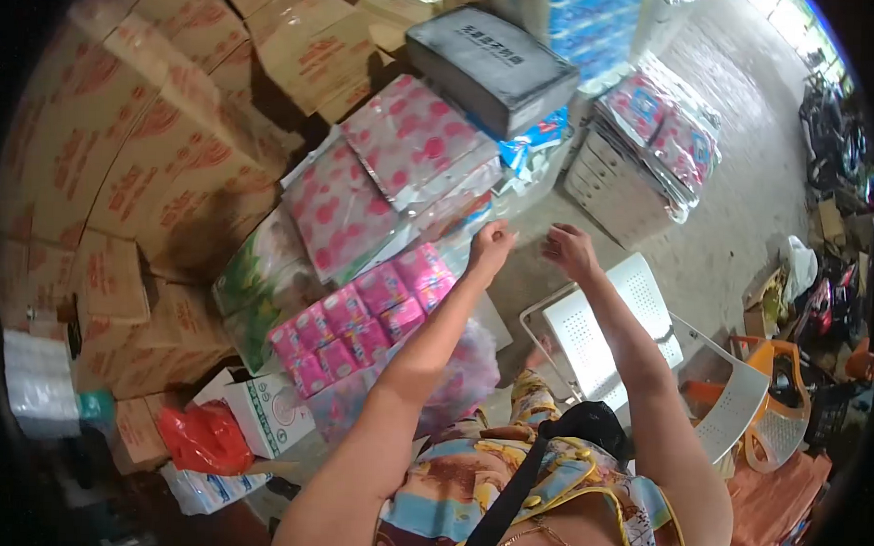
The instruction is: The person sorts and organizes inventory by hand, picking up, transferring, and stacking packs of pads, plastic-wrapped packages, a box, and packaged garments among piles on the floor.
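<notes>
My left hand (492, 250) is held out in front of me, its fingers curled together. Just to its right, my right hand (570, 251) is also closed, with a small gap between the two. Whether either one pinches something thin cannot be made out. Below and left of my left hand lie several pink plastic-wrapped packs (358, 318) in rows. Crumpled translucent plastic (462, 370) spreads beside them, partly behind my left forearm. A white perforated chair (599, 327) stands under my right forearm.
Cardboard cartons (171, 167) are piled high on the left. Pink-dotted packages (417, 142) and a dark grey box (492, 68) lie ahead. A stack of wrapped packs (643, 150) stands on the concrete floor (750, 120). An orange chair (785, 381) and a red bag (205, 438) are nearby.
</notes>
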A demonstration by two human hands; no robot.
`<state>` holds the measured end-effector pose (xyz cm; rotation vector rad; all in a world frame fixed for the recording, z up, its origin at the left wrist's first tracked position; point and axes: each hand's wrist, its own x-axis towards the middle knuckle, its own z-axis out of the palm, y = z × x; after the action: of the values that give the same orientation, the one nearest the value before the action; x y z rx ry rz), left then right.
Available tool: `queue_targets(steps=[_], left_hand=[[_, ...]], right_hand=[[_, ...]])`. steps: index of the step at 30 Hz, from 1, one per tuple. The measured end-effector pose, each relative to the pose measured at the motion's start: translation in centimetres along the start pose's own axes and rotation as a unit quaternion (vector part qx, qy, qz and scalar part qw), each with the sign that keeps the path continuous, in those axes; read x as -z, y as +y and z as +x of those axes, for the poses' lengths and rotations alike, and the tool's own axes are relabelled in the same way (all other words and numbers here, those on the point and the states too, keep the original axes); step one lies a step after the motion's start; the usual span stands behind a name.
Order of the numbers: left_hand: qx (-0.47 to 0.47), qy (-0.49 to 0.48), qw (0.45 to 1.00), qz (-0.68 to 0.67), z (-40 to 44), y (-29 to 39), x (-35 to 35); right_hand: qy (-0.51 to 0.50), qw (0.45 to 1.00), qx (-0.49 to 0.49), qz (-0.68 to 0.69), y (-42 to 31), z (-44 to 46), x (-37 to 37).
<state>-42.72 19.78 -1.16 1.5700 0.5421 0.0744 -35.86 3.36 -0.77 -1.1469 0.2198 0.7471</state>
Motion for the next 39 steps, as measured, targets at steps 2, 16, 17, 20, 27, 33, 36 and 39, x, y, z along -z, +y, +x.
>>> queue_targets(steps=[2, 16, 17, 20, 27, 33, 36, 39], left_hand=[[0.018, 0.01, 0.999, -0.043, -1.7, 1.0, 4.2], [0.074, 0.015, 0.964, -0.255, -10.7, -1.1, 18.7], [0.091, 0.034, 0.955, -0.282, -11.7, -0.3, 18.5], [0.143, 0.044, 0.938, -0.312, -13.2, -0.1, 18.5], [0.176, -0.012, 0.922, -0.344, -16.2, -1.3, 19.5], [0.194, -0.01, 0.912, -0.362, -17.8, -1.5, 18.9], [0.183, -0.02, 0.908, -0.377, -17.7, -1.5, 17.7], [0.184, -0.004, 0.905, -0.384, -18.1, -0.9, 15.4]], right_hand=[[-0.01, 0.999, -0.025, 0.018, 0.2, 0.2, -6.0], [0.035, 0.999, -0.028, 0.015, 4.0, 4.1, -22.0], [0.111, 0.993, -0.021, 0.019, 4.3, 3.1, -22.1], [0.103, 0.951, 0.123, -0.266, 7.2, 1.1, -16.8], [0.26, 0.699, 0.254, -0.615, 5.4, -17.4, 7.9], [0.621, 0.439, 0.111, -0.64, 0.9, -38.7, 21.2], [0.708, 0.436, -0.094, -0.548, 2.0, -42.5, 22.8], [0.63, 0.698, -0.018, -0.339, 5.5, -43.7, 32.2]])
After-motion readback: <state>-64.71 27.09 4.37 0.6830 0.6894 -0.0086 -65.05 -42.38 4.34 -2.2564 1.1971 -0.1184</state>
